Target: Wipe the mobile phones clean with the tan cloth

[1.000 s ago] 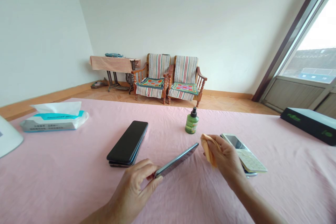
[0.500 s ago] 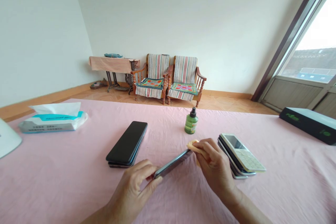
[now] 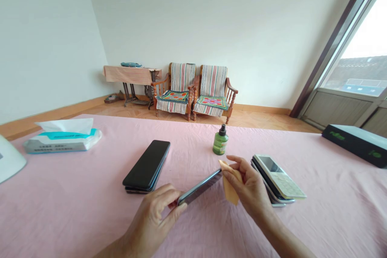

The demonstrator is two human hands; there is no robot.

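Note:
My left hand [image 3: 159,213] grips the lower left end of a phone [image 3: 201,187], which is tilted above the pink cloth. A yellow cloth [image 3: 231,187] hangs from my right hand [image 3: 249,185], pinched between thumb and fingers at the phone's upper right end. Left of the phone lies a stack of dark phones [image 3: 148,165]. Beside my right hand sits another stack, topped by a white keypad phone [image 3: 281,177]. A green spray bottle [image 3: 220,141] with a black top stands beyond my hands.
A tissue pack [image 3: 62,139] lies at the left on the pink tablecloth [image 3: 99,217], near a white rounded object [image 3: 10,159]. At the right edge is a black box [image 3: 356,145]. Two wooden chairs [image 3: 213,88] stand beyond the table.
The yellow cloth, bunched over the phone's end before, now hangs down more openly below my right hand. My right fingers have shifted and lifted. My left hand keeps its hold on the phone.

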